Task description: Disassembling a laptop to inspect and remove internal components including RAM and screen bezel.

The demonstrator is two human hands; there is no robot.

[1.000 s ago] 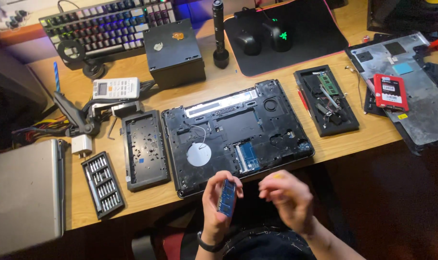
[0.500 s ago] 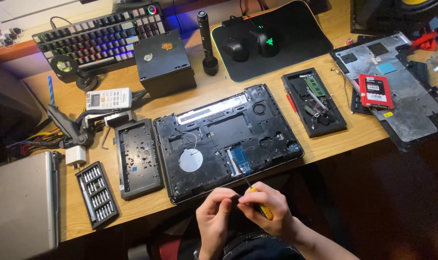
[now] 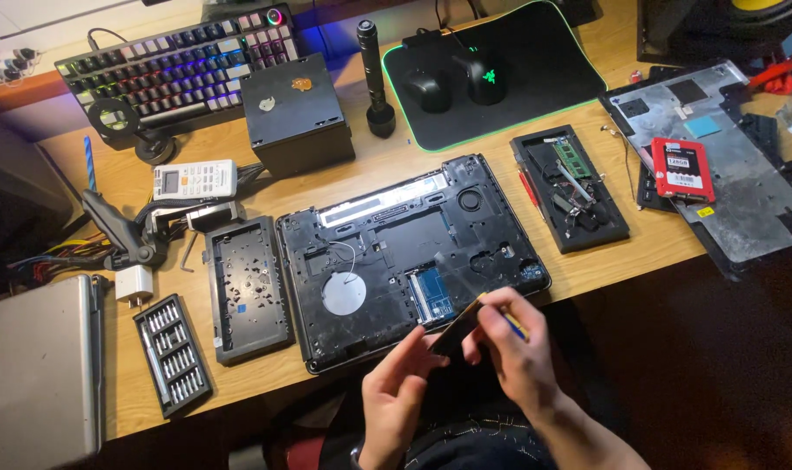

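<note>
The dark flat part pinched between the left hand and right hand is largely covered by fingers (its kind cannot be told). The silver case is cut off at the left edge.

I note a matt black plastic laptop base on a smooth light wood desk, beside a brushed grey metal panel.

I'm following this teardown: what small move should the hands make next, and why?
Probably steady the small dark flat part more firmly in the left hand. The right hand presses a yellow-handled tool against it in mid-air, just past the edge of the opened black laptop base.
</note>
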